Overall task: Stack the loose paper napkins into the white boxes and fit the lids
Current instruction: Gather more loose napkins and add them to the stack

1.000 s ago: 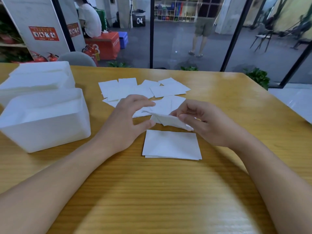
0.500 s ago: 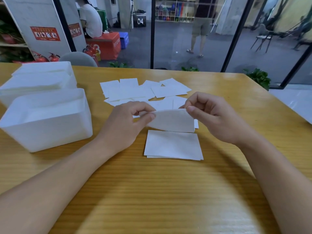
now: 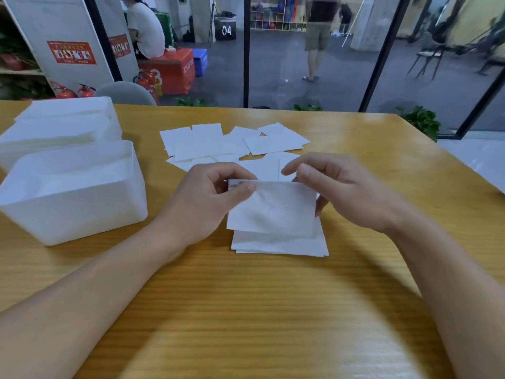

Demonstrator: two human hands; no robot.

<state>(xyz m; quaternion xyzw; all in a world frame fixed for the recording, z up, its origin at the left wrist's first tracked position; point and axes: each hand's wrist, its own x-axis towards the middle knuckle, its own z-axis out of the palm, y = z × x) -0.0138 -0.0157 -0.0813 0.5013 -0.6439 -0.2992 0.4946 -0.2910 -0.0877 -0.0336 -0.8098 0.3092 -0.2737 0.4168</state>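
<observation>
while the left hand [image 3: 210,198] and right hand [image 3: 336,192] each pinch 1 napkin [image 3: 273,209] by its top corners, it hangs squared just above the stack [image 3: 278,244] beneath them, likely for aligned laying.

A black box [image 3: 225,29] on the floor beyond the glass reads "04". The red wall signs [image 3: 71,52] are too small to read.

Gym-like hall: plyo boxes [image 3: 169,69], ball shelves [image 3: 276,15], glass partition [image 3: 300,64].

White napkin [image 3: 273,207] held above small stack [image 3: 278,244], seemingly untouching.
</observation>
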